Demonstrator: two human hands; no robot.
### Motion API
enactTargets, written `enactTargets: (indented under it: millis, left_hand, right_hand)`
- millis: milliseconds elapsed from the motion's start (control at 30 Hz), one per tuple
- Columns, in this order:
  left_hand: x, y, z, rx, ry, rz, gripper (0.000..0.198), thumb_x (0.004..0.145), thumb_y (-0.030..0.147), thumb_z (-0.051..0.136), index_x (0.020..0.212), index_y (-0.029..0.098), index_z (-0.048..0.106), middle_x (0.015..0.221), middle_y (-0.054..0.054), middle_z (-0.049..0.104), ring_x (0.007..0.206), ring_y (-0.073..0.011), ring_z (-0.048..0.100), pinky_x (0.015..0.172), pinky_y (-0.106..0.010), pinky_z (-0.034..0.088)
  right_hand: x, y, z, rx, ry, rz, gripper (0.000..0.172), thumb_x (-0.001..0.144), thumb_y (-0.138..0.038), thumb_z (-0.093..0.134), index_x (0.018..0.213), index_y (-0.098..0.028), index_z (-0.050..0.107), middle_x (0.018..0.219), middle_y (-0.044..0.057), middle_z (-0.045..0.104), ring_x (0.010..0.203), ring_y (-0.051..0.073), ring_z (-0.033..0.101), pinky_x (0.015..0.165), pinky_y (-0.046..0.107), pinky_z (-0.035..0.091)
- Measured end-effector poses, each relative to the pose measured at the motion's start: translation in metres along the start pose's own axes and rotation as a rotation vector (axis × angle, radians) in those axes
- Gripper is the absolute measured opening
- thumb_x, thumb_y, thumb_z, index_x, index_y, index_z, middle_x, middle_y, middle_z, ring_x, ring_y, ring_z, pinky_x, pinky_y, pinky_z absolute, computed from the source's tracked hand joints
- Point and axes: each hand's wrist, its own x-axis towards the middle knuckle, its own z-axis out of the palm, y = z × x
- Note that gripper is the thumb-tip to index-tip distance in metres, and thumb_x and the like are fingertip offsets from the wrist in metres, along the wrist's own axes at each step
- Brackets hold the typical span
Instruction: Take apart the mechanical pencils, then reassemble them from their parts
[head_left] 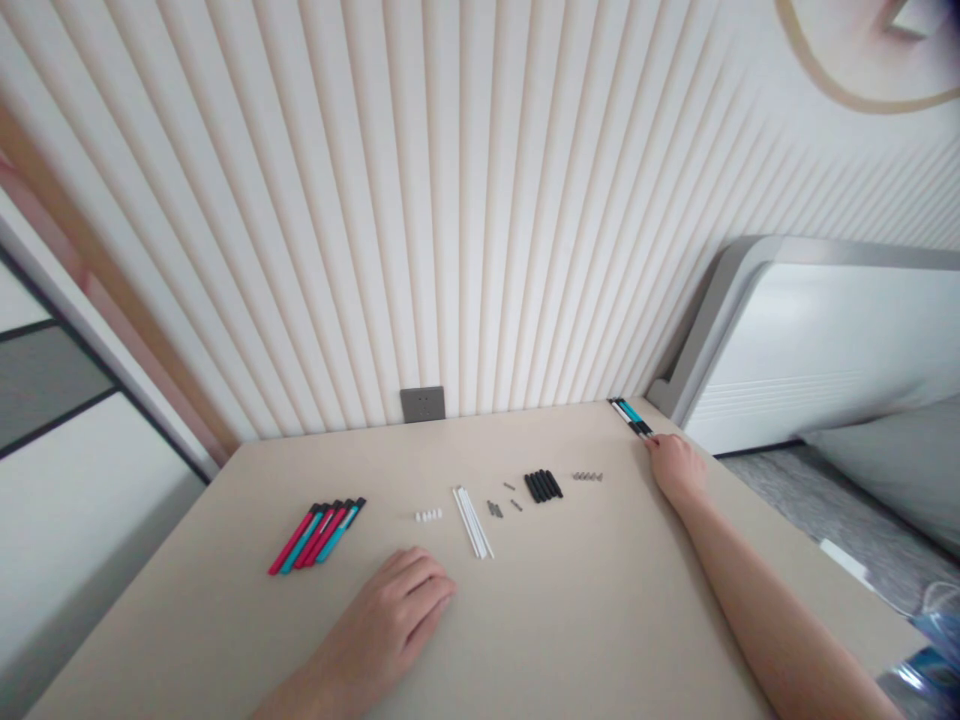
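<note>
At the table's far right corner, my right hand [675, 468] has its fingertips closed on the near end of a pen, beside other assembled pens [630, 415] in white, teal and black. My left hand [397, 610] rests palm down on the table, fingers loosely bent and holding nothing. Just beyond it lie small white caps [428, 516] in a row and thin white refills [472, 522]. Further right are small metal springs [495, 509], black rubber grips [543, 486] and a row of metal tips [587, 477]. Red and teal pen barrels [317, 536] with black ends lie at the left.
The beige table [562, 620] meets a ribbed white wall [465, 200] with a dark socket [422, 403]. A bed headboard [825, 340] and a grey pillow [892, 450] stand at the right. A clear plastic bottle [926, 675] is partly visible at the lower right.
</note>
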Motion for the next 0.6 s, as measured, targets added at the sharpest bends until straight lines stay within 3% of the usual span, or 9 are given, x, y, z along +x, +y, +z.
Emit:
enactTargets:
  millis: [200,400,533,600]
  left_hand:
    - [0.000,0.002,-0.001,0.013,0.030,0.007,0.018,0.093,0.011,0.047,0.092,0.019,0.063,0.086,-0.003,0.062,0.084,-0.0178,0.056,0.079,-0.032,0.047]
    - [0.001,0.000,-0.001,0.046,0.047,0.028,0.019,0.093,0.012,0.047,0.092,0.019,0.064,0.085,-0.003,0.063,0.084,-0.0181,0.056,0.080,-0.032,0.047]
    - [0.001,0.000,0.000,0.059,0.067,0.030,0.019,0.093,0.013,0.047,0.089,0.019,0.065,0.082,-0.004,0.062,0.082,-0.0185,0.056,0.077,-0.032,0.047]
    - [0.001,-0.001,0.001,0.061,0.084,0.023,0.019,0.093,0.013,0.047,0.088,0.019,0.065,0.082,-0.004,0.062,0.081,-0.0185,0.057,0.076,-0.031,0.047]
  right_hand:
    - [-0.041,-0.039,-0.024,0.023,0.085,-0.251,0.033,0.099,-0.032,0.039,0.103,-0.021,0.070,0.108,0.010,0.067,0.099,0.022,0.062,0.089,0.033,0.040]
    - [-0.135,-0.121,-0.049,0.242,0.208,-1.061,0.024,0.098,-0.024,0.044,0.091,-0.020,0.067,0.080,0.006,0.065,0.080,0.018,0.057,0.077,0.031,0.037]
    - [-0.185,-0.171,-0.048,0.266,0.209,-1.329,0.017,0.093,-0.017,0.050,0.081,-0.020,0.062,0.071,0.003,0.059,0.072,0.018,0.052,0.068,0.032,0.034]
    - [-0.198,-0.186,-0.042,0.312,0.198,-1.372,0.013,0.090,-0.016,0.051,0.083,-0.020,0.061,0.073,0.003,0.059,0.075,0.019,0.053,0.069,0.032,0.034]
